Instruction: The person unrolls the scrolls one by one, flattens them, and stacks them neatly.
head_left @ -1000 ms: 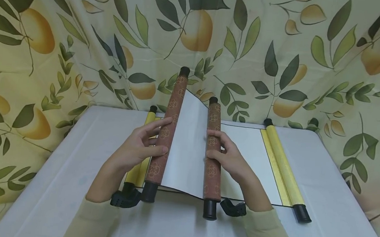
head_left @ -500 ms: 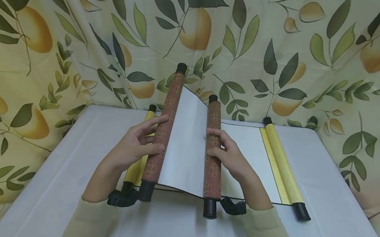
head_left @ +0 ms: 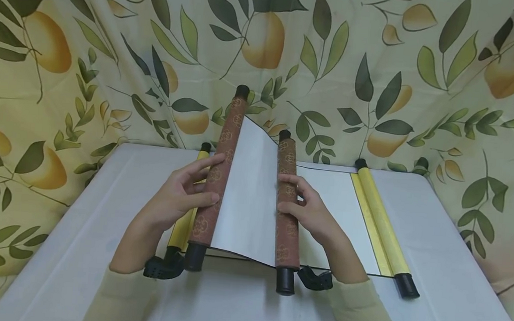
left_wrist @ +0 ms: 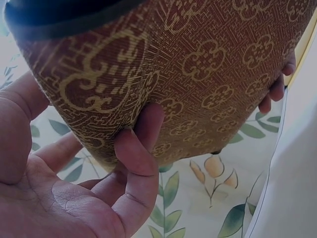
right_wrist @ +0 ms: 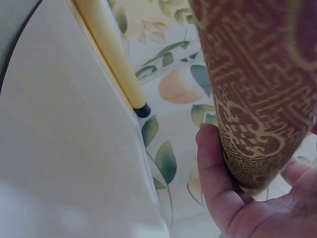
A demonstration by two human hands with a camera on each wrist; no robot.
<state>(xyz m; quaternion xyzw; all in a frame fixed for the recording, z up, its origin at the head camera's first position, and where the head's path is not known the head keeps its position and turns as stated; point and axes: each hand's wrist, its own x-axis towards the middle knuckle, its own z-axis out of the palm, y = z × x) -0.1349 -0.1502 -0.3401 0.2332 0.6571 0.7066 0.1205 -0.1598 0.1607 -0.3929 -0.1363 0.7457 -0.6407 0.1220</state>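
Observation:
A scroll with red-brown patterned backing, gold motifs and black end knobs is held up, partly unrolled, with white paper [head_left: 251, 195] stretched between its two rolls. My left hand [head_left: 182, 187] grips the left roll [head_left: 220, 172], which leans with its top to the right. On the other side my right hand [head_left: 307, 207] holds the right roll [head_left: 286, 238] between thumb and fingers. The patterned backing [left_wrist: 203, 64] fills much of the left wrist view, with fingers curled at its lower edge. In the right wrist view, fingers [right_wrist: 213, 173] wrap round the patterned roll [right_wrist: 252, 99].
Beneath it on the white table [head_left: 76, 217] lies a second scroll, spread out, with white paper [head_left: 340, 202]. Its yellow right roll [head_left: 385, 223] and yellow left roll [head_left: 181, 230] have black knobs. A fruit-and-leaf patterned curtain [head_left: 266, 40] hangs behind the table.
My left hand has moved slightly left with its roll, so the white paper strip between the rolls is a little wider. The right hand stays nearly in place.

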